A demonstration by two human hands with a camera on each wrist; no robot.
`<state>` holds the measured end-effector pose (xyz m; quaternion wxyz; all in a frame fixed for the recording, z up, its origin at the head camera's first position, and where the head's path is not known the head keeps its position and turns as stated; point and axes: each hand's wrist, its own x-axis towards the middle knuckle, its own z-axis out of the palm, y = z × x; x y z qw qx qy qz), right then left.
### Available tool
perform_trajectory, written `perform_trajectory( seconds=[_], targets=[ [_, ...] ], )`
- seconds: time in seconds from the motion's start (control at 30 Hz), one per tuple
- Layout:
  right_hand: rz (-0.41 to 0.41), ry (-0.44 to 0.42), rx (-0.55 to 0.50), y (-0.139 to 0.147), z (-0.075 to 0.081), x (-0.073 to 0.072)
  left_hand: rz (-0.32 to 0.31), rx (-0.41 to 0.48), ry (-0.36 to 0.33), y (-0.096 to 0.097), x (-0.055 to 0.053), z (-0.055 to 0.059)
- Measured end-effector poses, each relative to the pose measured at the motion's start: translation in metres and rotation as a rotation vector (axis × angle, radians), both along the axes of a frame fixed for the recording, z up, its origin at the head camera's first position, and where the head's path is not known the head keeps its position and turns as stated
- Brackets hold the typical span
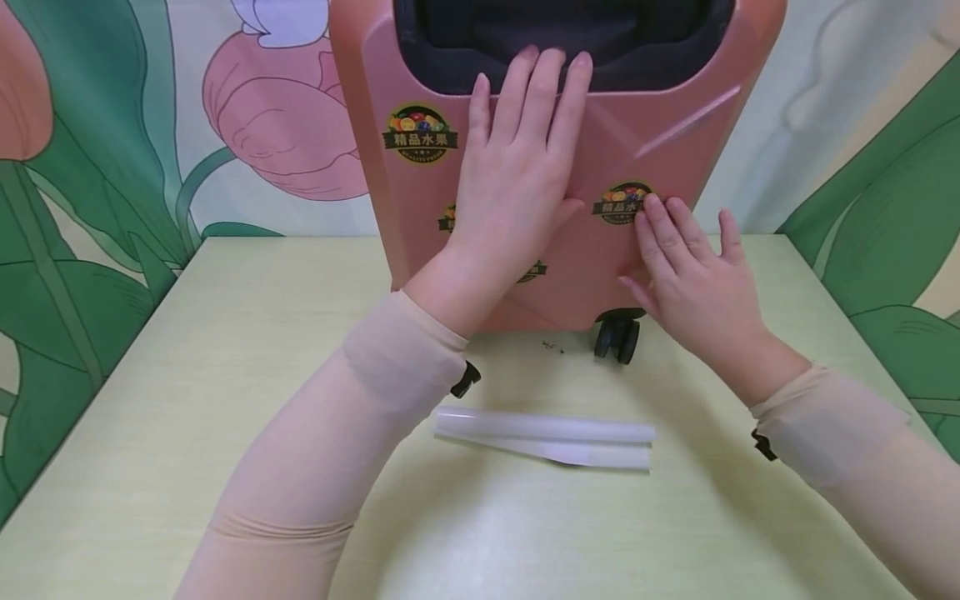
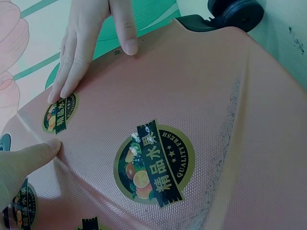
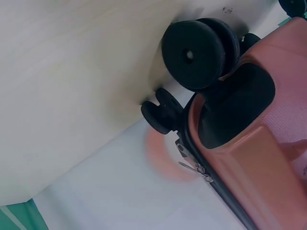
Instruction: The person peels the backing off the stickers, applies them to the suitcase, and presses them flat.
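Observation:
A pink hard-shell suitcase stands upright on the table with several round fruit stickers on its front. My left hand lies on that front with fingers straight, their tips over the edge of the black recess at the top. Part of a sticker shows beside this hand, partly covered by it. My right hand touches the right edge of another sticker with straight fingertips. A large sticker with worn white spots fills the middle of the left wrist view, near my left thumb.
A partly rolled white sheet lies on the pale table in front of the suitcase. Black caster wheels stand under the case, and a zipper pull hangs at its side. Behind is a wall with painted flowers and leaves.

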<state>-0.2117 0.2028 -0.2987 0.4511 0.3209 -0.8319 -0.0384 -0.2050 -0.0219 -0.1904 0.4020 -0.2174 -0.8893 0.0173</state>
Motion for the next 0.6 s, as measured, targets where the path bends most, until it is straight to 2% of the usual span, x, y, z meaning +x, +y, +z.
perform_trajectory(
  seconds=[0.23, 0.47, 0.6],
  targets=[
    [0.000, -0.047, -0.031, -0.006, -0.005, 0.002, 0.015, -0.004, -0.007, 0.002, 0.001, 0.000],
    [0.093, 0.022, 0.049, -0.029, 0.004, -0.005, 0.017, 0.002, -0.003, 0.003, 0.001, 0.000],
    [0.097, 0.058, 0.057, -0.032, 0.008, -0.009, 0.006, 0.006, 0.009, 0.002, 0.001, 0.000]
  ],
)
